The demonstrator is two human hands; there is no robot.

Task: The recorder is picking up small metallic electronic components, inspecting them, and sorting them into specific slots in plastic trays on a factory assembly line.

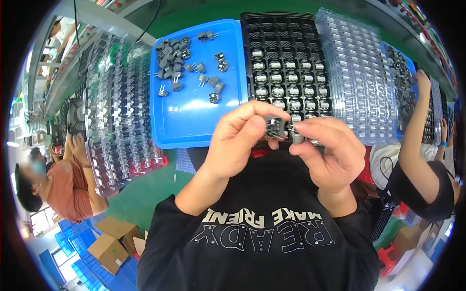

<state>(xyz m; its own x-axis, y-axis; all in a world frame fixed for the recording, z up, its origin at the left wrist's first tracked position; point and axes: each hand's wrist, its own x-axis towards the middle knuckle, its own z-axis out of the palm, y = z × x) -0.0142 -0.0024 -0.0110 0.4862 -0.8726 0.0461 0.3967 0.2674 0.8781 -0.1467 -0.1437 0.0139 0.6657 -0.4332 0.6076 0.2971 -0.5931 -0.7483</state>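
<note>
On the far left, a co-worker in a brown top (70, 189) is standing beyond a slanting stack of clear plastic trays (119, 106). Next, a blue tray (194, 127) is holding loose grey cylindrical components (176, 56), mostly lying toward its far left. At its near right corner, the left hand (232, 143) is curling thumb and fingers around a dark, round metallic part (274, 128). Behind, a black compartment tray (281, 36) is carrying rows of silver pieces (292, 77). The right hand (332, 150) is pinching a small grey cylinder (296, 137) just beside that part; whether they're touching, I can't tell. Rightward, clear blister trays (361, 82) are sitting beside a black-sleeved co-worker (422, 179).
</note>
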